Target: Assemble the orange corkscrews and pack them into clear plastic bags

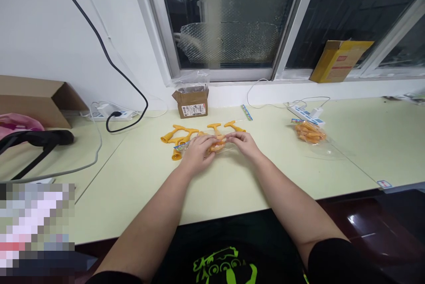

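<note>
On the pale green table a clear plastic bag with orange pieces inside [218, 145] lies between my hands. My left hand [199, 153] curls over its left side, fingers bent onto the plastic. From the right, my right hand [245, 144] pinches at the bag's upper right part with thumb and fingertips. A blue printed header strip [181, 147] sticks out left of my left hand. Around and behind the hands lie several yellow T-shaped plastic pieces with flared cup ends, among them one piece [176, 155] partly beside my left hand and another piece [234, 125] behind my right hand.
A filled bag of orange pieces [310, 133] lies to the right, near a power strip [307, 114]. At the back stand a small cardboard box [193, 103] and a blue printed strip [246, 112]. Left are a black cable [131, 80] and a large carton [29, 98].
</note>
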Action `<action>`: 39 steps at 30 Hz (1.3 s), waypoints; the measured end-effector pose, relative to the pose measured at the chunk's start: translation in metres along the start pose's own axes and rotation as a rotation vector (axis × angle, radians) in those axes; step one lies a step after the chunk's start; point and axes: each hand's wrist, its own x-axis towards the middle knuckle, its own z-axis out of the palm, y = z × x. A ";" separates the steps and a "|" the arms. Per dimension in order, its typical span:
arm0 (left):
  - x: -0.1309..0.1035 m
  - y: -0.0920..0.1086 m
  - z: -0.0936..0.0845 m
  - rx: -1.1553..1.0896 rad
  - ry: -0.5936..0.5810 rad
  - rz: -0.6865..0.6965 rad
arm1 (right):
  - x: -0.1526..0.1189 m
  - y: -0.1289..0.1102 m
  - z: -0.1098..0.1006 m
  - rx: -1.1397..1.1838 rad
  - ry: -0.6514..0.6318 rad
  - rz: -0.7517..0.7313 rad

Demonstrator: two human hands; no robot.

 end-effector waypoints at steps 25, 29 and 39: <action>0.005 0.003 0.002 -0.985 0.476 -0.387 | -0.012 -0.009 0.011 0.089 -0.040 -0.162; 0.008 0.004 -0.003 -1.061 0.564 -0.406 | -0.012 -0.010 0.010 0.158 -0.030 -0.142; 0.010 -0.006 -0.001 -1.048 0.673 -0.348 | -0.018 -0.017 0.015 0.331 -0.062 -0.117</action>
